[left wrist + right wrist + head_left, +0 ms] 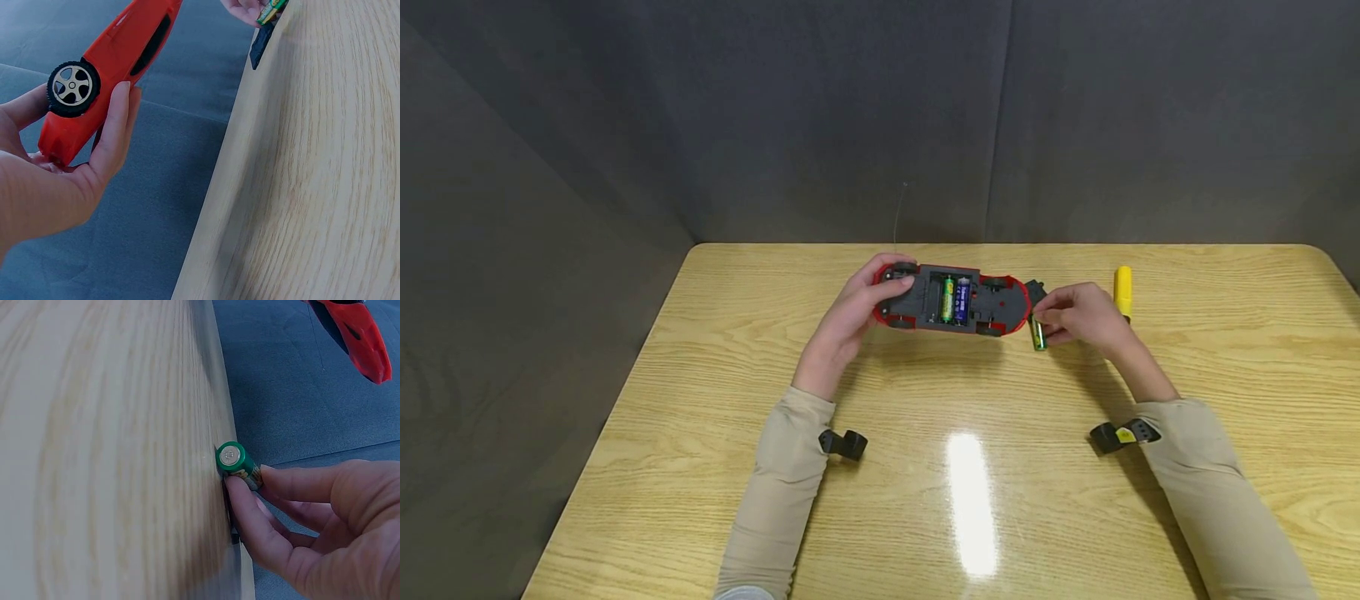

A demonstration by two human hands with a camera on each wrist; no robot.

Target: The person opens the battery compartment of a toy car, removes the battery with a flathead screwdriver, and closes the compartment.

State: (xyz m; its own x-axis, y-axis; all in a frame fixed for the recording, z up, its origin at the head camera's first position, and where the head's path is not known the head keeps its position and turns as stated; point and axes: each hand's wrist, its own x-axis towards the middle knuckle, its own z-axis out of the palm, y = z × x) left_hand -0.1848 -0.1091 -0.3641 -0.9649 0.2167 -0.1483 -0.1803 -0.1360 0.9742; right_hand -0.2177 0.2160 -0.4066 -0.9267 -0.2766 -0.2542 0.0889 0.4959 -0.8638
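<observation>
My left hand [847, 315] grips one end of a red toy car [1003, 307], its black underside turned up towards the head camera. In the car's uncovered battery compartment [934, 300] lie a green battery [948, 300] and a dark blue battery [963, 300], side by side. My right hand [1084, 315] pinches another green battery [240, 464] between thumb and fingers, just past the car's right end. One flat metal end of that battery faces the right wrist camera. A small black plastic piece [261, 49] lies on the table by the right fingers, partly hidden.
The wooden table [715, 500] carries a yellow highlighter [1122, 292] to the right of my right hand. A thin wire antenna [898, 212] sticks up from the car. Grey fabric [820, 125] hangs behind the table's back edge.
</observation>
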